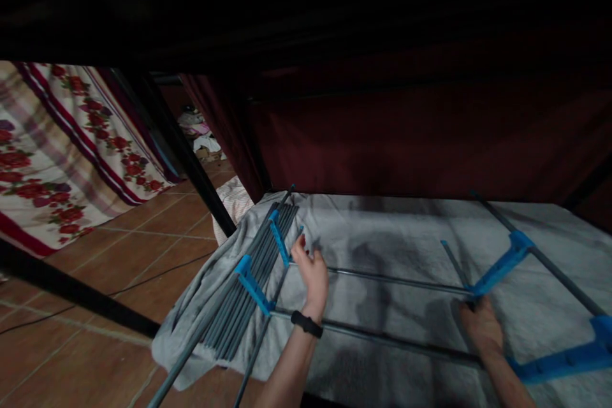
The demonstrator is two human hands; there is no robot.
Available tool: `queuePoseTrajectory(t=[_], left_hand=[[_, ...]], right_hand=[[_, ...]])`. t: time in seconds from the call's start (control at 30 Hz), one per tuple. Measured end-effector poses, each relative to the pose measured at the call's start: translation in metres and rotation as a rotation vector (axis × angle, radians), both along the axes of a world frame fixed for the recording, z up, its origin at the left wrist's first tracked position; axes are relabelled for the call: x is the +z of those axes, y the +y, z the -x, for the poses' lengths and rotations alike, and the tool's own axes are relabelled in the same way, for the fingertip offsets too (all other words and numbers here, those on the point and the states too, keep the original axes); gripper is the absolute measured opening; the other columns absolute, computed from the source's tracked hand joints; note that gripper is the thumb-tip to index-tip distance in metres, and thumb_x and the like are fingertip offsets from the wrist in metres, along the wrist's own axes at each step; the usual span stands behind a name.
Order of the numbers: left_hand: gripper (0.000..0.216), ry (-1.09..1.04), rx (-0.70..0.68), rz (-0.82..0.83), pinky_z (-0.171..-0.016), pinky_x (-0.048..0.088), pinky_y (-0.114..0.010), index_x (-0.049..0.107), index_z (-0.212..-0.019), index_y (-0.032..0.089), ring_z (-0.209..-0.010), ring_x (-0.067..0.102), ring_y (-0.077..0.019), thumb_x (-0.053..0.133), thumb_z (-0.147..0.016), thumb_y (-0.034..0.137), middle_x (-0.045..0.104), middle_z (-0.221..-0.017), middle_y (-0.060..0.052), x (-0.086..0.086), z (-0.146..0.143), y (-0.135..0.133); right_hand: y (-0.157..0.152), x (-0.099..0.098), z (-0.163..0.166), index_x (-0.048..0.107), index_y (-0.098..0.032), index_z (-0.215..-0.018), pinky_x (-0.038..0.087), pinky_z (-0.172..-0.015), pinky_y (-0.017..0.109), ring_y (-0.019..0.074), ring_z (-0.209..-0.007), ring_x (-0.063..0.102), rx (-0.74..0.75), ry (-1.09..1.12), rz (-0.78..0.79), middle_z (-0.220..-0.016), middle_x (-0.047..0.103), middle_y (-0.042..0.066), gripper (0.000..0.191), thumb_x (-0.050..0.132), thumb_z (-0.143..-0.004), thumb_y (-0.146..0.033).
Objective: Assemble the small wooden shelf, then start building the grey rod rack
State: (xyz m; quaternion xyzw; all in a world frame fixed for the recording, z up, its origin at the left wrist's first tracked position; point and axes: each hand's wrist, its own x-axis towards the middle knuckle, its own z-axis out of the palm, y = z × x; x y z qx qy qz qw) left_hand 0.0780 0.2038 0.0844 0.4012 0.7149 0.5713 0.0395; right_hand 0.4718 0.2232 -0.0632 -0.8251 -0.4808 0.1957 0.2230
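Observation:
A frame of grey metal rods [382,280] and blue plastic connectors lies on a grey blanket [411,236]. My left hand [312,271], with a black band on the wrist, reaches to the left blue connector [280,239] beside a bundle of loose grey rods [253,280]; its fingers are spread and touch the connector. My right hand [480,325] is closed round a rod end next to the right blue connector [497,268]. Another blue connector [568,360] lies at the lower right.
Dark red fabric [406,134] hangs behind the blanket under a dark overhead surface. A black metal post [182,146] slants at the left. Brown floor tiles [119,248] and a floral cloth [57,146] lie to the left. Clutter sits far back.

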Motion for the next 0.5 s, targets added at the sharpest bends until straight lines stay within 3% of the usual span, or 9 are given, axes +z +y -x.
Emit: queuePoseTrajectory(t=[0.13,0.2,0.27,0.3,0.37,0.43,0.5], left_hand=[[0.036,0.164,-0.134,-0.273,-0.102,0.045,-0.038,0.050,-0.122,0.014,-0.120,0.055,-0.0221,0.041,-0.087,0.010,0.057,-0.124,-0.013,0.127,-0.020,0.047],[0.036,0.264,-0.205,-0.290,-0.101,0.045,-0.039,0.051,-0.119,0.009,-0.115,0.058,-0.0196,0.033,-0.089,0.006,0.060,-0.120,-0.013,0.188,-0.009,0.081],[0.036,0.399,-0.275,-0.258,-0.099,0.045,-0.039,0.054,-0.118,0.004,-0.112,0.059,-0.0191,0.031,-0.090,0.005,0.062,-0.118,-0.014,0.232,0.016,0.109],[0.033,0.475,-0.310,-0.218,-0.098,0.044,-0.039,0.056,-0.115,0.003,-0.112,0.060,-0.0199,0.035,-0.090,0.006,0.063,-0.116,-0.014,0.246,0.033,0.117],[0.028,0.609,-0.353,-0.061,-0.096,0.045,-0.039,0.061,-0.110,0.001,-0.109,0.061,-0.0221,0.043,-0.090,0.010,0.067,-0.111,-0.014,0.256,0.072,0.121],[0.029,0.651,-0.279,0.150,-0.093,0.045,-0.038,0.063,-0.105,-0.002,-0.105,0.062,-0.0226,0.045,-0.093,0.017,0.069,-0.105,-0.013,0.247,0.109,0.105],[0.043,0.655,-0.232,0.279,-0.089,0.044,-0.036,0.063,-0.097,-0.008,-0.101,0.063,-0.0214,0.031,-0.099,0.022,0.067,-0.097,-0.010,0.226,0.137,0.078]], right_hand=[[0.001,-0.003,-0.001,0.043,-0.007,-0.136,0.052,-0.083,0.048,0.0396,-0.104,0.066,-0.005,-0.004,-0.035,-0.116,0.065,0.024,0.063,0.042,-0.085,-0.044],[0.000,-0.003,-0.002,0.040,-0.008,-0.139,0.051,-0.083,0.047,0.0395,-0.105,0.065,0.015,0.007,-0.030,-0.120,0.064,0.024,0.062,0.040,-0.087,-0.042],[0.000,-0.002,-0.003,0.038,-0.007,-0.140,0.050,-0.084,0.045,0.0394,-0.107,0.065,0.035,0.012,-0.024,-0.122,0.062,0.026,0.062,0.037,-0.089,-0.041],[-0.001,-0.001,-0.003,0.038,-0.006,-0.140,0.050,-0.084,0.045,0.0392,-0.107,0.064,0.042,0.014,-0.024,-0.123,0.062,0.026,0.061,0.036,-0.089,-0.040],[0.000,-0.001,-0.002,0.039,-0.006,-0.140,0.050,-0.085,0.044,0.0383,-0.108,0.064,0.043,0.016,-0.042,-0.124,0.061,0.026,0.060,0.037,-0.088,-0.037],[0.000,-0.002,-0.001,0.041,-0.008,-0.139,0.051,-0.085,0.045,0.0377,-0.107,0.065,0.033,0.017,-0.076,-0.123,0.062,0.024,0.060,0.039,-0.087,-0.037],[0.001,-0.004,0.001,0.042,-0.009,-0.138,0.052,-0.084,0.046,0.0379,-0.105,0.065,0.019,0.019,-0.103,-0.121,0.063,0.023,0.061,0.040,-0.085,-0.039]])
